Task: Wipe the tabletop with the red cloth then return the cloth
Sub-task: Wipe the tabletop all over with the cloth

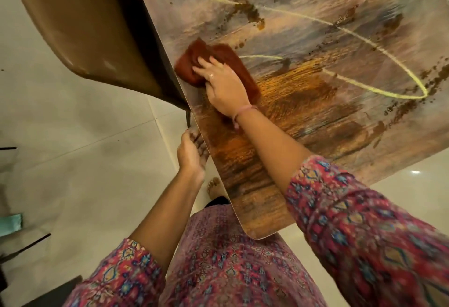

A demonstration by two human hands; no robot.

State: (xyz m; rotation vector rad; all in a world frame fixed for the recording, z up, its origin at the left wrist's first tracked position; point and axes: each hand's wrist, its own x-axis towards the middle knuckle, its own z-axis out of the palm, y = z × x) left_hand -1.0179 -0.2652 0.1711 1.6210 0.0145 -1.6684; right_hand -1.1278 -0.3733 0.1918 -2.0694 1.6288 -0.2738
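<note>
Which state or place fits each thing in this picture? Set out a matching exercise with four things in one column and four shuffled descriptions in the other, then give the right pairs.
Things
1. red cloth
2. left hand
3. right hand
4. brown chair

Descriptions
A. cupped under the table's near edge, fingers curled
B. stands against the tabletop's left edge
C. lies crumpled near that left edge
D. pressed flat on top of the cloth, ring on one finger

Pairs: 1-C, 2-A, 3-D, 4-B
</note>
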